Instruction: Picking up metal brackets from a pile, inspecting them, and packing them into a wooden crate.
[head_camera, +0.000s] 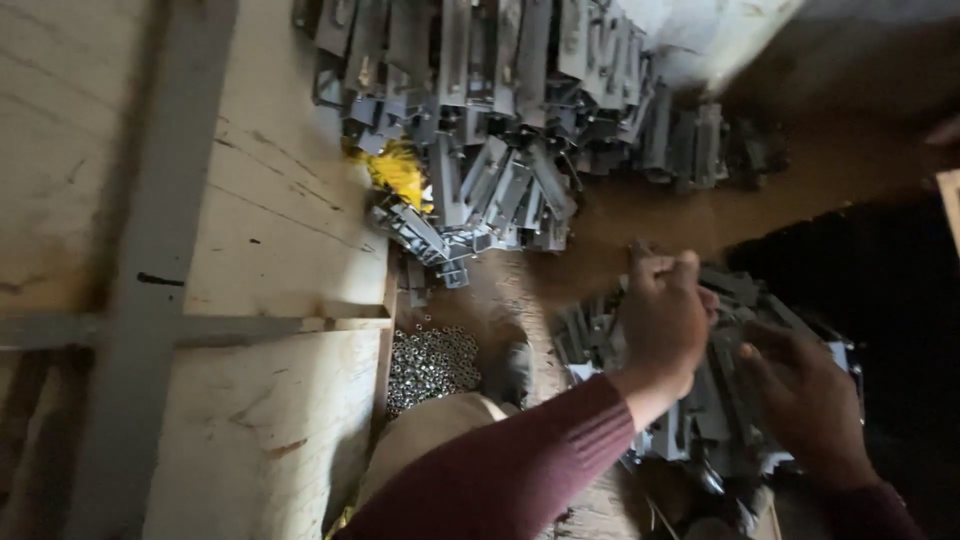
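My left hand (662, 322) is curled into a fist above a small heap of grey metal brackets (705, 415) on the brown floor. Its fingers close on the top of one grey bracket (724, 348) that stands between my hands. My right hand (806, 398) is just to the right, with its back to the camera and its fingertips against the same bracket. Whether those fingers grip it is hidden. Both arms wear dark red sleeves.
A larger pile of grey metal brackets (500, 110) lies at the top with a yellow object (400, 172) at its left edge. A heap of small nuts (432, 360) sits beside a pale wooden board (285, 230) with a grey metal frame (150, 250). My knee (430, 435) is at the bottom.
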